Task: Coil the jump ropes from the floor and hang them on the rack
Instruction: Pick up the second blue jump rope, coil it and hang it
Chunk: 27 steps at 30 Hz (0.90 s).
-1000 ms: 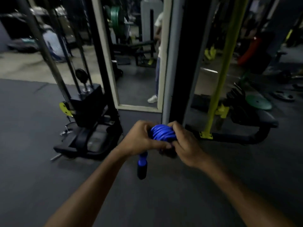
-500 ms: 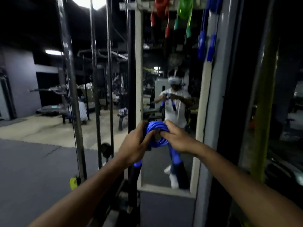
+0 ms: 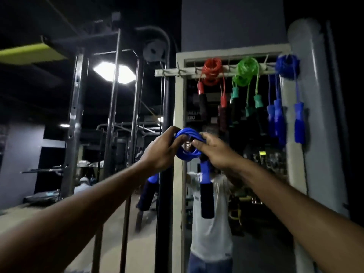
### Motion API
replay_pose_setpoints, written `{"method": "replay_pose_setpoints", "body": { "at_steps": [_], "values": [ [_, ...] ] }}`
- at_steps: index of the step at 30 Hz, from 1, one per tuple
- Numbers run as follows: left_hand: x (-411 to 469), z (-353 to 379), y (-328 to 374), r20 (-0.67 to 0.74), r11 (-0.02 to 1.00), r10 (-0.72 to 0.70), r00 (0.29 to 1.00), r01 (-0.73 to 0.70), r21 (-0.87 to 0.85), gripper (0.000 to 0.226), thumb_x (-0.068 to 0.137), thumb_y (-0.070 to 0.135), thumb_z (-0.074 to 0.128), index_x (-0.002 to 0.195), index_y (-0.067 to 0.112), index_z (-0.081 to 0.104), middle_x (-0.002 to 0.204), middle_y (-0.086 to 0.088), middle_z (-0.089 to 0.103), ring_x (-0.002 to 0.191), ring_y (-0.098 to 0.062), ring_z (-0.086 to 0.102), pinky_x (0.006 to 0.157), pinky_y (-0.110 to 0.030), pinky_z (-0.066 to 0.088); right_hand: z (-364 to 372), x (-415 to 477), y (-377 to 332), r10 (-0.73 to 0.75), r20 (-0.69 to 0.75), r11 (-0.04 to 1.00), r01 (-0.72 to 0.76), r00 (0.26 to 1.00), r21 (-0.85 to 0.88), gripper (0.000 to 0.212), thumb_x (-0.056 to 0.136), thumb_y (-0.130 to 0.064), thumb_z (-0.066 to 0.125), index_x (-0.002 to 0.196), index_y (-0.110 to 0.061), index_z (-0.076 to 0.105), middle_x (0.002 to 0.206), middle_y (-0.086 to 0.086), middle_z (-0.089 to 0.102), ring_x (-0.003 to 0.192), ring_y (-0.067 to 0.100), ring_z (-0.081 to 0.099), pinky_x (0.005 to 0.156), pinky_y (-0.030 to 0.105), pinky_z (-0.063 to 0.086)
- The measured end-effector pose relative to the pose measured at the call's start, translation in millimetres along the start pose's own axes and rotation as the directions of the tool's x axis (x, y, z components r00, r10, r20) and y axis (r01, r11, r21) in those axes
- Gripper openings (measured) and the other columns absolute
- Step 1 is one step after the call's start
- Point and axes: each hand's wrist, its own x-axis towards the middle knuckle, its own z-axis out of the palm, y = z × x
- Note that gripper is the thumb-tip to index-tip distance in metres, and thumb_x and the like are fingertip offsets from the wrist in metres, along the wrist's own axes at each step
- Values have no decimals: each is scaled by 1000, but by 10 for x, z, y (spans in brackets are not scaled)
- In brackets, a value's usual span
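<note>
A coiled blue jump rope (image 3: 187, 153) is held up at chest height between my left hand (image 3: 161, 149) and my right hand (image 3: 211, 150), both gripping the coil. One blue and black handle (image 3: 205, 192) hangs below my right hand; the other handle (image 3: 153, 179) dangles under my left wrist. Above is the white hook rack (image 3: 177, 72) along the top of a mirror frame. On it hang a red coiled rope (image 3: 211, 70), a green one (image 3: 246, 70) and a blue one (image 3: 286, 65), handles dangling.
A tall mirror (image 3: 212, 223) below the rack reflects a person in a white shirt. A dark cable machine with steel uprights (image 3: 113, 119) and a pulley (image 3: 154, 51) stands to the left. A pale grey pillar (image 3: 315, 134) rises on the right. A ceiling light (image 3: 114, 71) glares.
The view has swung up from the floor to the rack. Both hands have lifted the coiled blue rope higher toward the hooks, still holding it together.
</note>
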Motion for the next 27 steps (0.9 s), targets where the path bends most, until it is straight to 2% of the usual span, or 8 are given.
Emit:
{"method": "replay_pose_setpoints", "body": {
  "at_steps": [5,7,10,13,16,21,24,27],
  "values": [
    [1032,-143,-301,-72,997,65,995,-62,35,45,81,64,38,96,24,54,80,-1,62,74,-25,56,79,-47,49,-55,1095,23,-134,-160,990,125,978,-67,15,99,-19,47,108,-10,54,89,13,54,79,28,52,78,51,49],
    [1392,-222,-410,-81,994,103,991,-100,33,48,84,61,39,98,18,57,85,-7,65,79,-30,59,80,-48,49,-78,1457,3,-197,-195,978,179,961,-106,10,99,-22,47,98,-17,55,85,9,55,78,26,52,77,48,47],
    [1813,-315,-546,-100,985,167,981,-170,-25,37,94,43,44,93,8,57,84,-11,61,74,-22,51,80,-49,47,-107,1863,-64,-262,-217,957,224,940,-184,13,99,-27,45,94,-19,55,75,-2,51,67,9,47,65,26,40],
    [2219,-393,-725,-125,974,220,967,-225,-23,50,87,49,41,92,4,59,85,-12,61,74,-19,50,76,-44,45,-93,2246,-96,-297,-253,943,240,921,-232,22,100,-29,42,84,-20,54,69,-4,47,61,7,41,59,23,35],
    [2563,-446,-846,-128,965,246,961,-255,-56,50,90,47,41,94,1,59,82,-9,59,72,-19,48,68,-35,40,-96,2579,-135,-305,-306,942,237,902,-239,24,101,-30,39,99,-12,56,73,-2,49,62,7,42,58,19,37],
    [3041,-485,-993,-191,958,245,950,-268,-100,27,100,32,44,94,9,57,67,5,48,58,-9,43,56,-28,34,-104,3122,-204,-357,-372,902,213,857,-375,39,102,-34,37,109,-4,60,82,4,55,76,17,47,66,29,36],
    [3262,-512,-1002,-242,954,245,939,-277,-110,26,99,35,47,92,11,56,67,3,50,60,-13,45,59,-31,35,-120,3387,-219,-394,-439,874,182,807,-450,36,101,-38,35,105,-10,57,76,-1,52,67,15,47,58,29,34],
    [3396,-461,-924,-290,940,270,918,-316,-127,21,97,33,49,92,16,59,81,-4,61,75,-19,56,70,-31,43,-155,3551,-195,-461,-539,847,169,705,-503,41,101,-41,32,114,-10,56,95,3,58,83,20,53,69,30,37]
  ]
}}
